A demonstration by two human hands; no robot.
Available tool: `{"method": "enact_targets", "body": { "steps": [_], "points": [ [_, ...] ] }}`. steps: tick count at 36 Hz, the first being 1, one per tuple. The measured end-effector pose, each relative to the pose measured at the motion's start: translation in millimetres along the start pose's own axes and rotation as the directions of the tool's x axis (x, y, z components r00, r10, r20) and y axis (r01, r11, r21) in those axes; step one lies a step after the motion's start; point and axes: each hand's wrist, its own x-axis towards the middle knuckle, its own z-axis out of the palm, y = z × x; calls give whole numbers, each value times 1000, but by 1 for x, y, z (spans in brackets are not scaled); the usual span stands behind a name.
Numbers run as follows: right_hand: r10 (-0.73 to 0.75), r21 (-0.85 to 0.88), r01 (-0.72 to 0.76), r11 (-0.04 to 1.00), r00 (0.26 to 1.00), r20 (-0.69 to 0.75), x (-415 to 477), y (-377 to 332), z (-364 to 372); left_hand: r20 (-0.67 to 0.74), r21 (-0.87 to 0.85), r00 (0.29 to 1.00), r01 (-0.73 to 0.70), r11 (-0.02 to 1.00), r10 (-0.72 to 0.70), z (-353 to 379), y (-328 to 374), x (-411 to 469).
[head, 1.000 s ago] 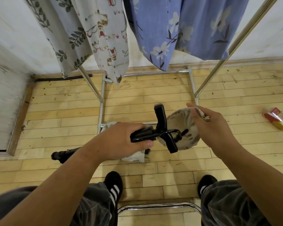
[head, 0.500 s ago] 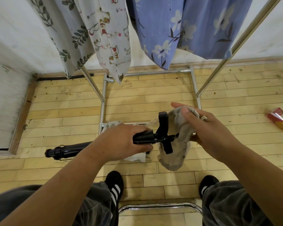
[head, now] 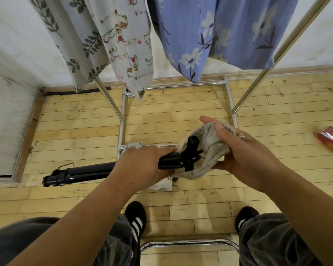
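Pouch now around tripod; right hand grip on pouch, left hand grip on tripod.

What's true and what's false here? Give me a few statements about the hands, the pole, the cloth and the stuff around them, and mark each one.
1. The left hand grips the black pole. True.
2. The right hand holds nothing. False: it holds the grey cloth, thumb on top.
3. A blue flowered fabric hangs from the rack. True.
4. The red and yellow packet lies on the floor to the person's left. False: it lies to the person's right.
5. The grey cloth lies flat on the floor. False: it is held up at the black pole's head end.
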Motion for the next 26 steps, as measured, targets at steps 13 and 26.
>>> {"method": "enact_targets", "body": {
  "steps": [13, 26],
  "points": [
    [-2, -121, 11, 993, 997, 79, -2, 1, 13, 257, -229, 966, 94, 969, -33, 14, 5, 4],
    [42, -280, 12, 960, 982, 186, -9, 2, 14, 280, -323, 952, 216, 921, -124, 19, -5, 12]
  ]
}}
